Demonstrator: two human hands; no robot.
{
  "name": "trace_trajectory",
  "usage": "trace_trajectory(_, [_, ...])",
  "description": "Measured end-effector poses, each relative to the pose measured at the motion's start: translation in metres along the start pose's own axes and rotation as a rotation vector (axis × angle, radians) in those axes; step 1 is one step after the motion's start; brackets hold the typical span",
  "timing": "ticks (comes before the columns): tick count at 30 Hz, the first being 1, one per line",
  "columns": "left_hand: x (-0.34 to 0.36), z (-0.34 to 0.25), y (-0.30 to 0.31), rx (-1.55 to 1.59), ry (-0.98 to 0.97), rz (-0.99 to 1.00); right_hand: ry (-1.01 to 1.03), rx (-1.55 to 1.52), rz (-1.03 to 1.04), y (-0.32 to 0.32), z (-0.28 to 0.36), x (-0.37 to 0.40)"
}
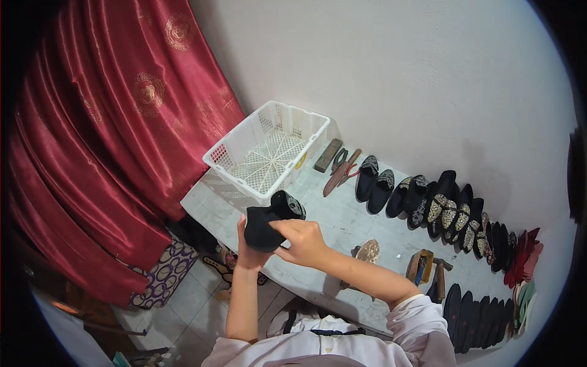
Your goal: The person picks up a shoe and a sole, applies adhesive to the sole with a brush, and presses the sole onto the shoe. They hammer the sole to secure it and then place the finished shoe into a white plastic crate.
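Near the table's front edge, my left hand (pixel 251 252) is wrapped round a black slip-on shoe (pixel 263 223) from below and the left side. My right hand (pixel 299 240) grips the same shoe from the right, its fingers bent over the black surface. Just beyond sticks out a black shape with a silver-patterned end (pixel 292 205), overlapping the held shoe in this view; its lower part is hidden. Behind the hands stands a white plastic basket (pixel 214 168) with mesh sides and nothing inside.
On the table (pixel 333 229) lie a grey block (pixel 328 155), scissors (pixel 339 160) and red-handled pliers (pixel 350 175). Decorated black shoes (pixel 382 189) line the wall side. A hammer (pixel 440 278), a small wooden box (pixel 419 266) and black soles (pixel 452 309) sit at right. A red curtain (pixel 122 122) hangs left.
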State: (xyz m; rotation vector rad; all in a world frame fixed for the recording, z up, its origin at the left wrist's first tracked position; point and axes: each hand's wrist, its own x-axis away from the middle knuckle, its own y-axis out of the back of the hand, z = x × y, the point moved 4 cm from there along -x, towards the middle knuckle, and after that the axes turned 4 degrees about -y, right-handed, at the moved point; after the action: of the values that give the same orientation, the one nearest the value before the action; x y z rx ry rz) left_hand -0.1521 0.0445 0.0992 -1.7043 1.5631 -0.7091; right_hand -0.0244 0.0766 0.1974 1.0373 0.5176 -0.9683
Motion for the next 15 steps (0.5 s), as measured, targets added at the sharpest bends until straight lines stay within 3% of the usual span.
trace_trajectory(2, [-0.013,-0.021,-0.005,-0.003,0.071,0.09,0.135,0.024,0.076,-0.007,0.008,-0.008])
trace_trajectory(5, [-0.015,-0.051,-0.021,-0.865,-0.044,0.124,0.319,0.083,0.137,-0.027,0.0,-0.013])
trace_trajectory(6, [-0.028,-0.047,0.003,-0.43,0.125,0.045,0.327,0.089,0.157,-0.033,-0.008,-0.016])
trace_trajectory(8, [-0.043,-0.056,0.023,-0.027,0.326,-0.008,0.344,0.098,0.197,-0.046,-0.024,-0.024])
trace_trajectory(11, [-0.069,-0.072,0.051,-0.31,0.314,-0.202,0.446,0.013,0.216,-0.062,-0.043,-0.043])
trace_trajectory(15, [-0.113,-0.095,0.077,-0.285,0.199,-0.286,0.387,0.168,0.224,-0.075,-0.07,-0.063])
